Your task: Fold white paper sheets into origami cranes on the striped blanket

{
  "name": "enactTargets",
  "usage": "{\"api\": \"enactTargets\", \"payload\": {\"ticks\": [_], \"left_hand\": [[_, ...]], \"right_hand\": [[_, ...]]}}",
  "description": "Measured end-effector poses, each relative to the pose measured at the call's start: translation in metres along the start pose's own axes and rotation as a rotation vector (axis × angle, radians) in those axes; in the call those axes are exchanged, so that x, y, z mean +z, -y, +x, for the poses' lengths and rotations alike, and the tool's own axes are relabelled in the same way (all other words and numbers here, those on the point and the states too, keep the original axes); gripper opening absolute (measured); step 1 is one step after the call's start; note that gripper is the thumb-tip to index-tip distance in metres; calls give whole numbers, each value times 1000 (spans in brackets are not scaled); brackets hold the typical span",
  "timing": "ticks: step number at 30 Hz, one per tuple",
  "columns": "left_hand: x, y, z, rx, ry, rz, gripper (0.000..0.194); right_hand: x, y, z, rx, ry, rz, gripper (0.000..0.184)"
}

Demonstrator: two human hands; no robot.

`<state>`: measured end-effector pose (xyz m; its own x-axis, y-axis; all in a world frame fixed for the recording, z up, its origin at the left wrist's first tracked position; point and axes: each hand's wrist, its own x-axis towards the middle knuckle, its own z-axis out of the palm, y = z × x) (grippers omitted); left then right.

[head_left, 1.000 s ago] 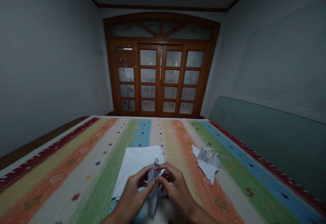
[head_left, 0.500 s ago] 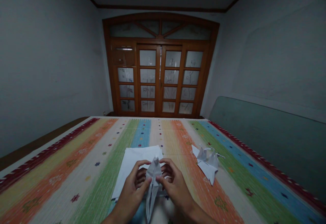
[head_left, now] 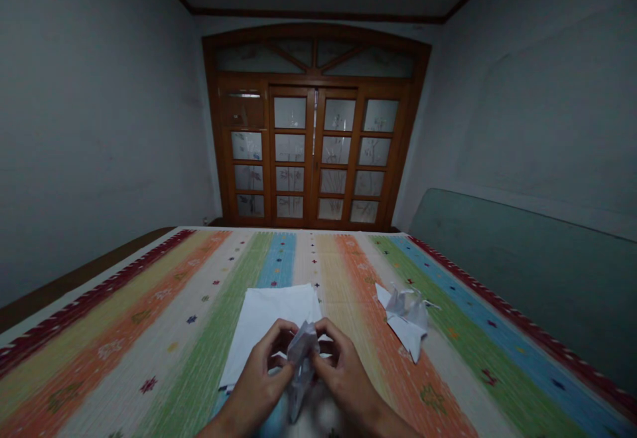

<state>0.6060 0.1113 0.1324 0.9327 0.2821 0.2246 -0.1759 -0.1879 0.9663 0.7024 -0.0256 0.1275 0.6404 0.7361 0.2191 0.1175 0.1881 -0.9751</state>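
Note:
My left hand [head_left: 261,375] and my right hand [head_left: 343,371] both pinch a folded white paper piece [head_left: 302,358] between them, just above the lower edge of the view. Its lower tip blurs near my wrists, and my fingers hide part of its folds. Beneath my hands lies a flat white paper sheet [head_left: 269,315], partly covered by them. To the right, apart from both hands, rests a white origami crane [head_left: 407,315] with pointed, raised parts.
The paper lies on a wide rainbow-striped woven cover [head_left: 164,332] with small embroidered motifs and red borders. A grey-green panel [head_left: 517,272] stands along the right side. A wooden glazed double door [head_left: 313,152] fills the far wall.
The folded paper looks shorter and more tilted than before, with its top lower between my hands. My hands have drawn closer around it. The crane and sheet have not moved.

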Motion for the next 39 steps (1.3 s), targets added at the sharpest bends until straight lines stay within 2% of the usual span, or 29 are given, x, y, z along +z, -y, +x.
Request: {"api": "enactTargets", "payload": {"ticks": [5,11,15,20,24,29,33,36,39], "left_hand": [[-3,2,4,-37,-78,18,20],[-5,5,6,-79,-166,36,22],[-6,0,6,-56,-263,30,19],[-12,10,12,-15,-325,14,22],[-16,23,18,4,-291,3,23],[-16,25,18,12,-208,-24,23],[-15,22,16,7,-130,-21,21],[-15,19,15,46,-76,-22,15],[-17,17,12,33,-81,6,15]], "right_hand": [[-4,-4,5,2,-11,61,14],[-5,-5,8,17,17,83,26],[-8,-6,8,8,60,63,23],[-16,-19,15,-4,-54,-42,24],[-20,-25,18,35,-174,-21,30],[-22,-26,21,-2,-209,-16,22],[-24,-26,22,-48,-256,-19,38],[-26,-27,22,-72,-230,-71,27],[-29,-29,22,-101,-163,-102,19]]}}
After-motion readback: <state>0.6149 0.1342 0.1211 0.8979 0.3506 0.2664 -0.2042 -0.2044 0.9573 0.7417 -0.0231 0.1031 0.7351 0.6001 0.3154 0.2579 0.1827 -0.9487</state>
